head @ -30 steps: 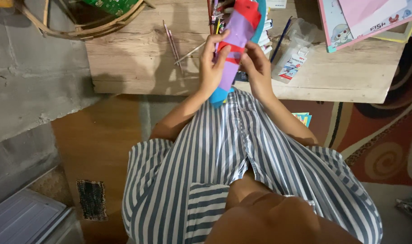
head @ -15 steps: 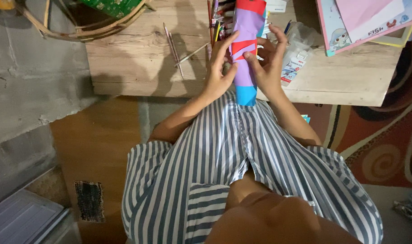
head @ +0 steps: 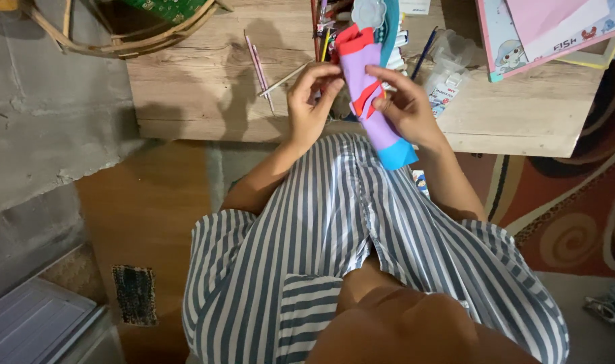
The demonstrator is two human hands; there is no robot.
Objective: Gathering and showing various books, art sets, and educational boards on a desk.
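Tilted now, the rolled paper tube (head: 369, 101) has swung since half a second ago: its blue lower end, which pointed straight down toward the lap, has kicked out to the person's right, and its red top end has dropped lower against the counter (head: 206, 101). Both hands have shifted with it.

Grip: the right hand (head: 405, 108) is clenched around the tube's purple middle, fingers curled over the front where a red strip crosses the purple, thumb side hidden behind. The left hand (head: 307, 101) pinches the tube's upper left edge between fingertips and thumb, just below the red top end. So both hands are grasping the tube, which is held in the air above the near edge of the counter and over the striped shirt (head: 361, 243).

Behind the tube, on the counter, lies a cluster of coloured pencils and markers (head: 324, 27), partly hidden by it. Left of the tube, two thin pencils (head: 259, 64) and a pale stick (head: 284, 79) lie apart on the bare wood. Right of the tube sits a clear plastic packet (head: 445, 74) with a blue pencil (head: 422, 50) beside it. Farther right of the tube, at the counter's far corner, rests a stack of picture books (head: 543, 30). Far left of the tube, a woven cane hoop (head: 125, 44) overhangs the counter's end.
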